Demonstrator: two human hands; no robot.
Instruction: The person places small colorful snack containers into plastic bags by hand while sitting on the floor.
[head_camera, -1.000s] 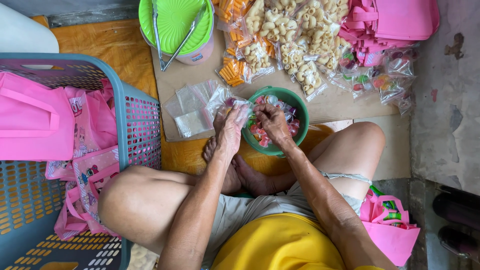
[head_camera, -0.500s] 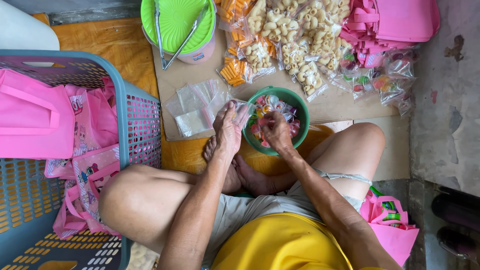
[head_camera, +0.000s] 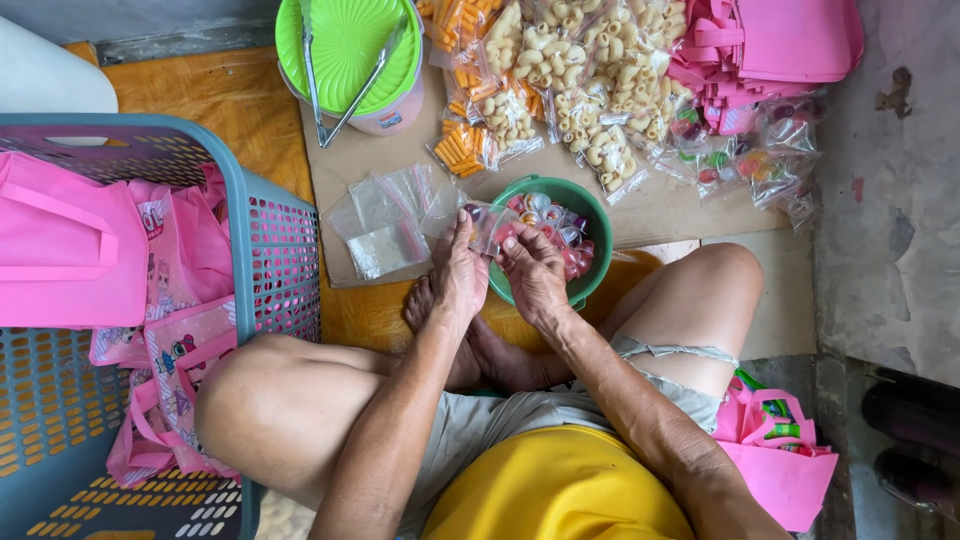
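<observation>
A wooden floor (head_camera: 215, 110) carries a flat cardboard sheet (head_camera: 680, 205), with a blue perforated plastic basket (head_camera: 265, 250) of pink bags at the left and a heap of clear packets of pale pasta shapes (head_camera: 585, 95) at the far side. Near the middle sits a round green bowl (head_camera: 590, 215) of small coloured sweets, beside loose clear zip bags (head_camera: 385, 220). Over the bowl's left rim, the left hand (head_camera: 460, 280) and right hand (head_camera: 532, 275) pinch one small clear bag (head_camera: 490, 222) between curled fingers.
</observation>
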